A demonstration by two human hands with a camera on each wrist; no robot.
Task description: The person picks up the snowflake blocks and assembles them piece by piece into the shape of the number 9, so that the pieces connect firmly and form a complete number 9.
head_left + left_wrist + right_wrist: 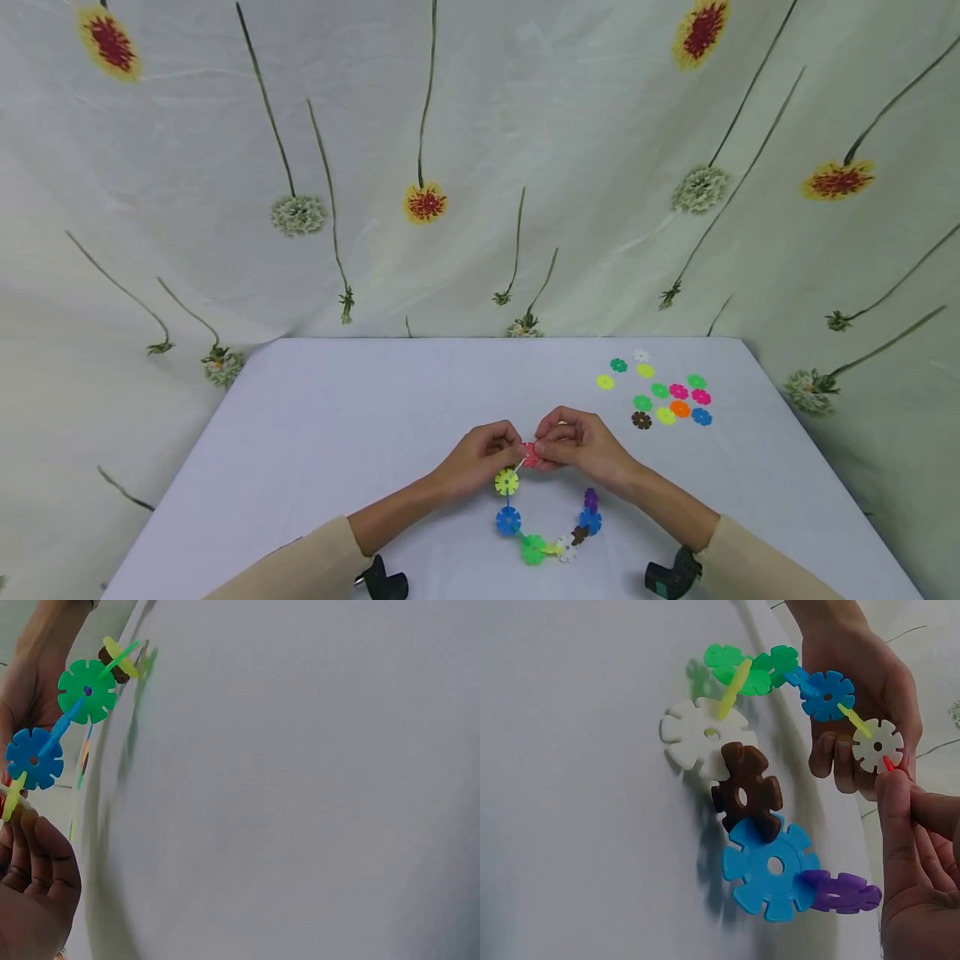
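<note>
Pinching a small white disc (865, 752) between thumb and fingers, my left grip (480, 458) is narrow, held over the middle of a white counter (337, 433). That disc is one end of a chain of flower-shaped, notched plastic discs, slotted into one another and curving round on the near side of my hands in an open loop.

Down the loop's left side come a yellow disc (506, 482) and then a blue disc (507, 521). Between my two hands, at the top, is a red disc (531, 454), right against the small white one; I cannot tell whether their notches are joined. At the bottom of the loop sits a green disc (533, 549), followed rightward by an edge-on yellow piece (553, 549), a larger-looking white piece (679, 733) and a brown piece (580, 535).

My right grip (588, 450) is narrow too, thumb and fingertips pinching the red disc. Below that wrist, the loop's right side climbs through a second blue piece (591, 522) to a purple piece (591, 500) at its free end.

Farther right, towards the counter's far corner, loose discs (660, 390) lie scattered: white, green, yellow, pink, orange, brown and blue. Behind everything hangs a pale cloth (600, 125) printed with long-stemmed flowers.
</note>
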